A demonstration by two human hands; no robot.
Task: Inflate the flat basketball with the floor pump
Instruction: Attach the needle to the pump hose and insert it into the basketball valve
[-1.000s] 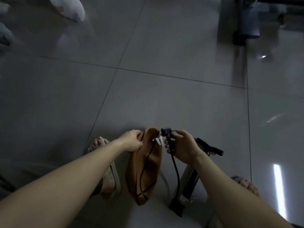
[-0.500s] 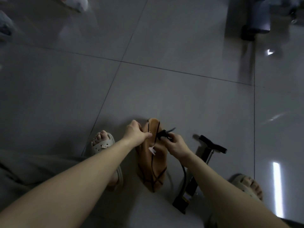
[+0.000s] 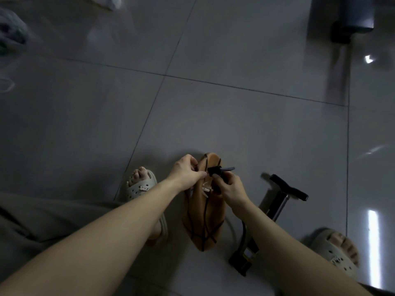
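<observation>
The flat orange basketball (image 3: pixel 210 218) with black seams stands folded on edge on the grey tiled floor between my feet. My left hand (image 3: pixel 186 172) pinches its upper left edge. My right hand (image 3: pixel 229 186) holds the black pump hose head (image 3: pixel 214 170) against the ball's top; its lever sticks out to the right. The black hose (image 3: pixel 243 230) runs down to the floor pump (image 3: pixel 275 212), which leans on the floor right of the ball with its T-handle up. A small white tag hangs near the ball's middle.
My left foot in a beige slipper (image 3: pixel 139 188) rests left of the ball, my right slipper (image 3: pixel 335 251) at the lower right. A dark furniture base (image 3: pixel 350 24) stands at the top right. Bags lie at the top left (image 3: pixel 12 35).
The view tilted down, so ball, hands and pump sit higher in the frame. My right hand brought the hose head closer to the ball's top edge; my left hand shifted along the edge.
</observation>
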